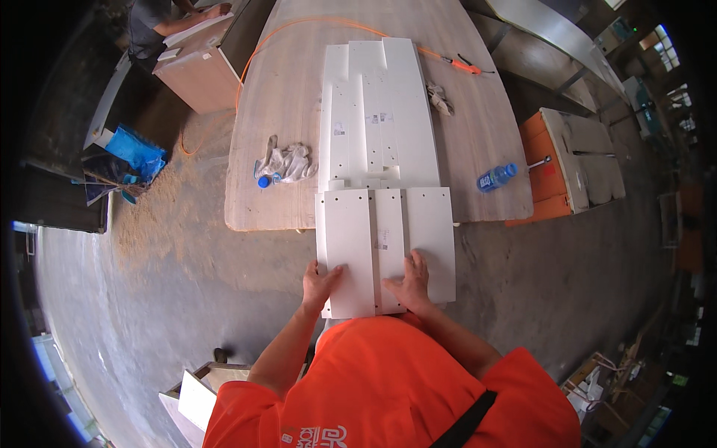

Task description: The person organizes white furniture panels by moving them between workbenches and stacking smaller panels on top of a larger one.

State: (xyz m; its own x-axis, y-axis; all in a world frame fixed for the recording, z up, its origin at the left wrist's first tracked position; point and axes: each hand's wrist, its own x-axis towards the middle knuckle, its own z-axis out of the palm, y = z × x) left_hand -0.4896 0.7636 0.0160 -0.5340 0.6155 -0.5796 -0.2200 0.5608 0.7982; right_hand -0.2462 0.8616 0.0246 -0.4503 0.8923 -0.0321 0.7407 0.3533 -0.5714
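Observation:
A stack of white panels with pre-drilled holes (347,241) lies in front of me, overhanging the table's near edge and reaching my waist. My left hand (321,285) grips the stack's left edge, its thumb on the top panel. Across the narrow middle panel (389,215), my right hand (411,283) rests with fingers apart, the fingertips on the wider right panel (434,241). Longer white panels (411,123) lie beyond on the wooden table (269,112). Some panels bear printed labels.
White work gloves (288,162) and a blue cap (264,182) lie left; another glove (440,99), a plastic bottle (497,177) and an orange air blow gun (465,66) with its hose (280,27) lie right and behind. A person (154,28) works at a cabinet (196,81).

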